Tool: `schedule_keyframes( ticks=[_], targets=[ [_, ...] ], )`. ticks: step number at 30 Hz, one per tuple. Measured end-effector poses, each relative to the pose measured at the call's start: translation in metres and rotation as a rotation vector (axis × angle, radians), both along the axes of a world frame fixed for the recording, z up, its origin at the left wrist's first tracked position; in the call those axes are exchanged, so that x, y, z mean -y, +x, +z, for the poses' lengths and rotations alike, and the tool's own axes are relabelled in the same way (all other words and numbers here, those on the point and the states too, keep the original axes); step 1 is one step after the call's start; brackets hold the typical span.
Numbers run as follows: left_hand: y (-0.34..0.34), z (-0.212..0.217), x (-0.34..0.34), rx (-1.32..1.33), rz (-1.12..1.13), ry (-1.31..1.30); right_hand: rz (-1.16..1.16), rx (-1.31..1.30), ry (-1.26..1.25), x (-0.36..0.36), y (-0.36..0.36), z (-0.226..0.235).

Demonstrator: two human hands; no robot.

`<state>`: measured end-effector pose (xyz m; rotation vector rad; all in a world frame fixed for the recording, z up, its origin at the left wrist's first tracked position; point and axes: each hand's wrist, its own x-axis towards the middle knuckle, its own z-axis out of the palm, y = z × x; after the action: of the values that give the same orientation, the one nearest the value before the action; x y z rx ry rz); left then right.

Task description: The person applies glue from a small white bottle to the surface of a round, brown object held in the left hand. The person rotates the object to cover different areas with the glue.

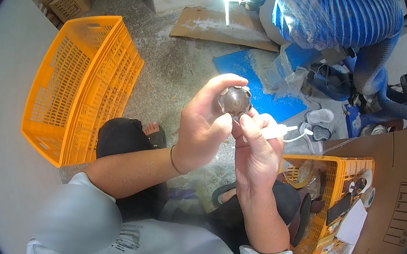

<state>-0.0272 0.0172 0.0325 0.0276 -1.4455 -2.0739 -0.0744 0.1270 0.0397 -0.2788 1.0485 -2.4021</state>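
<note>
In front of my chest, my left hand is closed round a dark brown, glossy round piece with an uneven, lighter edge. Its thumb and fingers grip the piece from the left side. My right hand is closed on a small white squeeze bottle, which lies across the fingers and points right. A thin white strap with a small cap hangs from the bottle's tip. The right thumb and fingertips also meet the lower right edge of the round piece. My right palm hides part of the bottle.
Stacked orange crates stand at the left. Another orange crate at the right carries tape rolls, papers and small items, beside a tall cardboard sheet. Ahead are a blue flexible duct, a blue floor sheet and grey slippers.
</note>
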Motion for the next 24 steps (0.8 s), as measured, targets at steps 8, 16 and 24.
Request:
schedule_keyframes(
  ticks=[8, 16, 24],
  targets=[
    [-0.001, -0.003, 0.0, -0.01, 0.013, 0.013, 0.021, -0.001, 0.002, -0.001, -0.003, -0.006],
    [-0.001, -0.003, 0.0, 0.001, -0.005, 0.033, -0.01, 0.014, 0.01, 0.001, -0.004, -0.011],
    [-0.008, -0.014, 0.005, 0.008, -0.008, -0.005, 0.021, 0.076, 0.038, 0.0, -0.006, -0.005]
  ],
)
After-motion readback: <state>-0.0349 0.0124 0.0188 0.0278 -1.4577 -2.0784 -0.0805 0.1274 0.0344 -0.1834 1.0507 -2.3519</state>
